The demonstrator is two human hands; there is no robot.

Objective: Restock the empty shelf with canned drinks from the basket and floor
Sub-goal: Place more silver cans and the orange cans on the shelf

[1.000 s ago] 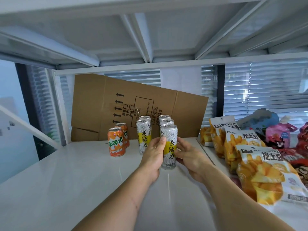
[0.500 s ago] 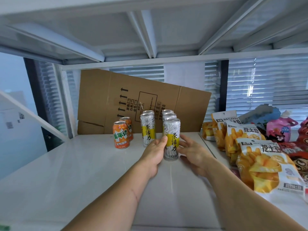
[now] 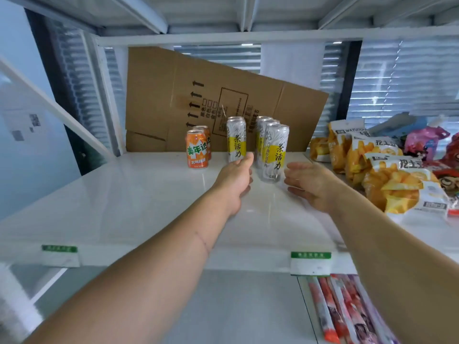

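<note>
Now the front can [image 3: 274, 153], a tall slim white one with a yellow label, stands upright on the shelf [image 3: 124, 209], at the head of a short row running back toward the cardboard [image 3: 173, 95]. Both hands flank it without touching: the left hand [image 3: 236, 178] just to its left, the right hand [image 3: 309, 183] just to its right, fingers loose and holding nothing. A second slim row and two orange cans [image 3: 197, 151] stand left of the front can. Likely full, it should feel fairly heavy, with stiff but dentable walls and a smooth, slippery skin. Being tall and narrow, it could tip easily; a grip around mid-body seems safest.
</note>
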